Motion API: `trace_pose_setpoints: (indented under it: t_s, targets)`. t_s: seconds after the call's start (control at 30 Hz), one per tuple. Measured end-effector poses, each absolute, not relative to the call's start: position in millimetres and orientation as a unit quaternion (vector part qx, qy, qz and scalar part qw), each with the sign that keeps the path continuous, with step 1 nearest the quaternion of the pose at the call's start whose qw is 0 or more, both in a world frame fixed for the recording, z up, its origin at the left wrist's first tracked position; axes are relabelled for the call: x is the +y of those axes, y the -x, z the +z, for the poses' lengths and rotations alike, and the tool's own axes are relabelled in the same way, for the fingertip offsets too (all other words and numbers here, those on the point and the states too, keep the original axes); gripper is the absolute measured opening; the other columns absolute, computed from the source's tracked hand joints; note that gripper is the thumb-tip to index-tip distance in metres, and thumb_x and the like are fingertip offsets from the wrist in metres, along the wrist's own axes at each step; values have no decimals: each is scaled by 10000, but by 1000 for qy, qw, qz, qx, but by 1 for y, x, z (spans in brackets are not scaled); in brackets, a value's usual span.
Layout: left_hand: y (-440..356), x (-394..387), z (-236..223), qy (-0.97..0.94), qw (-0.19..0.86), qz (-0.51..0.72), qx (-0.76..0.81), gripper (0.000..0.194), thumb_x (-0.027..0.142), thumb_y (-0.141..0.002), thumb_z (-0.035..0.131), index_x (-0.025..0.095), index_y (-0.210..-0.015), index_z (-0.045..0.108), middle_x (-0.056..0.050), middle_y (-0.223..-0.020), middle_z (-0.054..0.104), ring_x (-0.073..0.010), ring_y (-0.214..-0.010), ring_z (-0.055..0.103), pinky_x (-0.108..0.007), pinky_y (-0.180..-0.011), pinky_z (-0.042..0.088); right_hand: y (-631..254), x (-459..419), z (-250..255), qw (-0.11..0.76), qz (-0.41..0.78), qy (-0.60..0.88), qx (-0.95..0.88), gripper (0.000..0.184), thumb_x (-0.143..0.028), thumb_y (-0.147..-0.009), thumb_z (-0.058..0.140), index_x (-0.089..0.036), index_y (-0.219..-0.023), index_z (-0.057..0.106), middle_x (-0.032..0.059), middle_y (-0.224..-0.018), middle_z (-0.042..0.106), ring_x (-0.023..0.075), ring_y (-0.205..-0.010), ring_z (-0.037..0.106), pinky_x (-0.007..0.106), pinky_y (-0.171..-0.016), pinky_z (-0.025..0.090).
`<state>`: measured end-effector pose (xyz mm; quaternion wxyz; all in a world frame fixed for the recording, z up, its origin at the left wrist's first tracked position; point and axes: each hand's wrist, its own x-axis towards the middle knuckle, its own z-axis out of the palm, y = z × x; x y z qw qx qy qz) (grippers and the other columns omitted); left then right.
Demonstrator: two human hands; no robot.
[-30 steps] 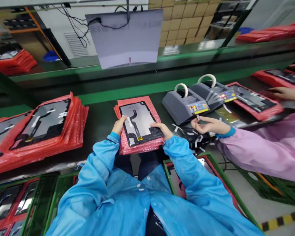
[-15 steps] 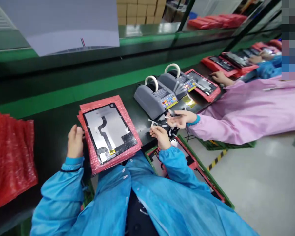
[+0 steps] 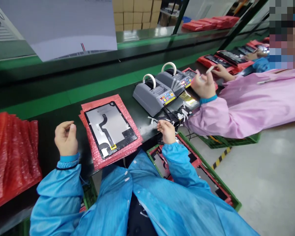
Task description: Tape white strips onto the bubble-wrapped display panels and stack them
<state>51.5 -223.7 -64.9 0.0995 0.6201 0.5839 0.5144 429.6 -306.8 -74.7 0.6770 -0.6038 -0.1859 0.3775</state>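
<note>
A flat display panel (image 3: 115,119) lies face down on a stack of red bubble-wrap sleeves (image 3: 94,157), with a dark ribbon cable and a small yellow-edged label on its back. Left of the stack, my left hand (image 3: 66,139) is raised with its fingers curled in, apart from the panel; nothing shows in it. My right hand (image 3: 166,131) is pinched at the table's front edge. Just beyond its fingertips are white tape strips (image 3: 151,120). Whether a piece is between the fingers is hidden.
Two grey tape dispensers (image 3: 153,96) stand right of the panel, with cables and tape scraps (image 3: 183,113) before them. Red bubble-wrap bags (image 3: 13,157) are piled at left. A green crate (image 3: 236,205) with panels is below right. A co-worker's pink sleeve (image 3: 250,105) reaches in.
My left hand has moved left, away from the sleeve stack. My right hand has shifted slightly right, off the tape strips. The co-worker's near hand has lifted away with a white piece.
</note>
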Motion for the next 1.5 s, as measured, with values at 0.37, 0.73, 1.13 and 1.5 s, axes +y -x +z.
trace_pose_setpoints:
  t_s: [0.37,0.73,1.13,1.5]
  targets:
    - [-69,-211,-25,-759,36,466,453,202,372,-853,584,192,-830,671,-66,-917,708,-214,-931,625,-414,-932,450,-471,-255,-51,686,327,642,-103,274,-372,-792,670,-160,-662,556,-25,-553,570,57,-456,521,146,-409,392]
    - [-73,-186,-39,-906,143,244,316,356,464,-900,510,263,-1105,721,-46,-1213,689,-299,-1292,391,-568,-1117,232,-403,-261,-16,550,176,649,-495,299,-492,-793,629,-196,-752,629,7,-680,616,152,-649,577,314,-678,484]
    - [-71,-188,-60,-917,144,206,311,586,676,-790,571,332,-1261,623,-50,-1412,543,-354,-1335,342,-700,-1128,17,-279,-171,-16,208,391,610,-657,193,-171,-796,613,-168,-604,589,-19,-547,542,118,-548,460,262,-592,341]
    - [-71,-187,-65,-916,143,218,307,588,688,-789,558,335,-1255,628,-51,-1414,540,-345,-1329,348,-681,-1140,30,-274,-170,-18,140,272,634,-710,208,-222,-755,676,-197,-569,588,13,-550,550,165,-611,523,293,-652,379]
